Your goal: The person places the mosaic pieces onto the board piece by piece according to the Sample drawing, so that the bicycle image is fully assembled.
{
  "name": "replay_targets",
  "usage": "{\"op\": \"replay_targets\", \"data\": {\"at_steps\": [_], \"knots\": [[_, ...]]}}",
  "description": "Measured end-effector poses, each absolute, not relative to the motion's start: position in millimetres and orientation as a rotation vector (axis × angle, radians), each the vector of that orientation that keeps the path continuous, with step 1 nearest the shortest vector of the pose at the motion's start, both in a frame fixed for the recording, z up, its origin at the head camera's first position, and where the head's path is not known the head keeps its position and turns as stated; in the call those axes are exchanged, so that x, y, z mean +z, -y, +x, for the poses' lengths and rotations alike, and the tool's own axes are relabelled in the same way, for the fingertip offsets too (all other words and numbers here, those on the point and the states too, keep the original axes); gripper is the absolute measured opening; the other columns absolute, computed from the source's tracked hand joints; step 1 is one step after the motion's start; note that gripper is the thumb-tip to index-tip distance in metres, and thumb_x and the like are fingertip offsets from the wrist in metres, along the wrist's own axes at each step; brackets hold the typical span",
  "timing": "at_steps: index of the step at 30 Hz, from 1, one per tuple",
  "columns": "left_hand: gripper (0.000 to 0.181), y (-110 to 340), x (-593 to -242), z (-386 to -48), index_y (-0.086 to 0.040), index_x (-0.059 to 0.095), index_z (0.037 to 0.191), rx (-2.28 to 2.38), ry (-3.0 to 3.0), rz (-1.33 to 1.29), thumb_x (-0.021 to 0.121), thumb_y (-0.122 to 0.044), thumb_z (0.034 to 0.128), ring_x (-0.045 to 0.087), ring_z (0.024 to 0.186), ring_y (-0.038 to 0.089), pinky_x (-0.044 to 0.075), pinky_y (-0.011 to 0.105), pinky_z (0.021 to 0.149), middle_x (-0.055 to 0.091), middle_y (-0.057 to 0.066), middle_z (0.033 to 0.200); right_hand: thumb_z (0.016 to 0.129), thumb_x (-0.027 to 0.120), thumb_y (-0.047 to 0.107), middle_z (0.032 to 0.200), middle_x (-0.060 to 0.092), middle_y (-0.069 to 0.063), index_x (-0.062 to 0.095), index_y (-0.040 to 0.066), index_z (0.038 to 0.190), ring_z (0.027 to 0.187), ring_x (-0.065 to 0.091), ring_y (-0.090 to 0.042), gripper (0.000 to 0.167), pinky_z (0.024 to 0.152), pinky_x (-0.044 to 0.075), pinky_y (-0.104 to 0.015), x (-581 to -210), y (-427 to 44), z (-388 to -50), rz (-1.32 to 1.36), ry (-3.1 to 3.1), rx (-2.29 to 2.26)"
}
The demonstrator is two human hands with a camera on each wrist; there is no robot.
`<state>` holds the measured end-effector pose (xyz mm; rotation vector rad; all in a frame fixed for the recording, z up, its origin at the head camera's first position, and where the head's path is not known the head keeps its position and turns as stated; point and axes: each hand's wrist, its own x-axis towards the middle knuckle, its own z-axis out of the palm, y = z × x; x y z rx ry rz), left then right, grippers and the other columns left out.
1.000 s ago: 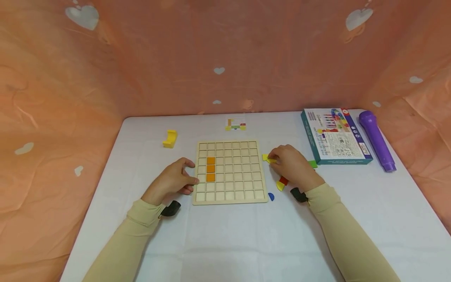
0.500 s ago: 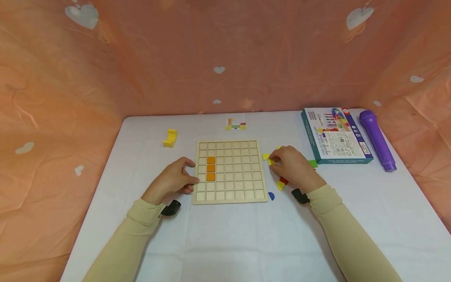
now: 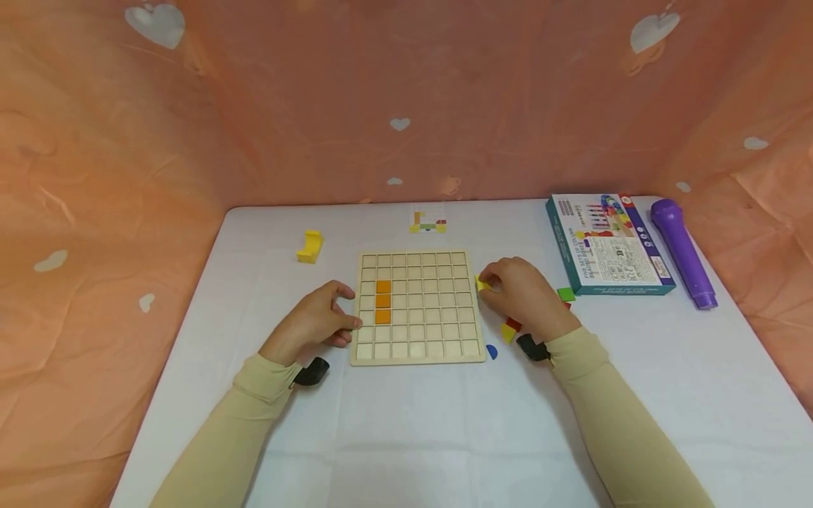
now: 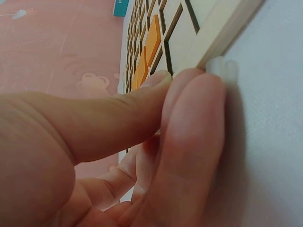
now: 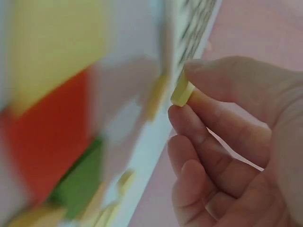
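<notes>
Yellow piece (image 5: 181, 93) is being pinched by right hand (image 3: 524, 293) just right of board (image 3: 435, 310); board's left edge is being gripped by left hand (image 3: 311, 321), farther from piece.

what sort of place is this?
Probably a staged tabletop setup, perhaps for recording; wider room not visible. Clues: heart-print orange cloth behind, white-covered table, wooden grid board laid out on it.
</notes>
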<state>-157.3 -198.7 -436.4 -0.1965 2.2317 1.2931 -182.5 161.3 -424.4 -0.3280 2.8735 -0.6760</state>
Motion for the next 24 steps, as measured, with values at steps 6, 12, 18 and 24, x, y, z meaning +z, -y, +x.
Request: {"op": "replay_targets", "data": {"at_steps": [6,12,18,24], "knots": [[0.060,198.6,-437.4,-157.9,-0.005,0.049,0.146,1.286,-2.233,-0.203,0.082,-0.007,0.0960,0.071,0.065,0.015,0.066,0.027,0.065,0.066,0.015,0.096,0.099,0.078,0.021,0.113,0.075,-0.010,0.078,0.006,0.121,0.105,0.063,-0.028,0.026,0.098,0.059,-0.044,-418.4,-124.6,-191.3,-0.392,-2.846,-0.727],[0.059,198.1,-436.9,-158.1,-0.005,0.049,0.146,1.276,-2.244,-0.187,0.082,-0.007,0.0963,0.070,0.064,0.015,0.065,0.026,0.064,0.067,0.014,0.094,0.098,0.080,0.021,0.109,0.078,-0.009,0.079,0.006,0.118,0.102,0.066,-0.026,0.025,0.095,0.060,-0.042,-423.2,-86.1,-202.1,-0.594,-2.834,-0.740],[0.058,198.9,-437.8,-158.2,-0.006,0.050,0.146,1.252,-2.252,-0.193,0.081,-0.008,0.0973,0.070,0.066,0.016,0.065,0.026,0.065,0.066,0.014,0.095,0.098,0.081,0.023,0.110,0.078,-0.007,0.080,0.008,0.118,0.103,0.066,-0.025,0.024,0.096,0.060,-0.040,-426.9,-52.4,-206.0,-0.643,-2.815,-0.719],[0.057,199.1,-437.3,-157.3,-0.007,0.050,0.145,1.254,-2.251,-0.201,0.082,-0.009,0.0972,0.071,0.067,0.016,0.065,0.027,0.065,0.066,0.014,0.096,0.098,0.082,0.023,0.103,0.076,-0.005,0.081,0.008,0.114,0.101,0.064,-0.024,0.022,0.095,0.059,-0.038,-430.1,-36.3,-206.7,-0.639,-2.830,-0.694]]}}
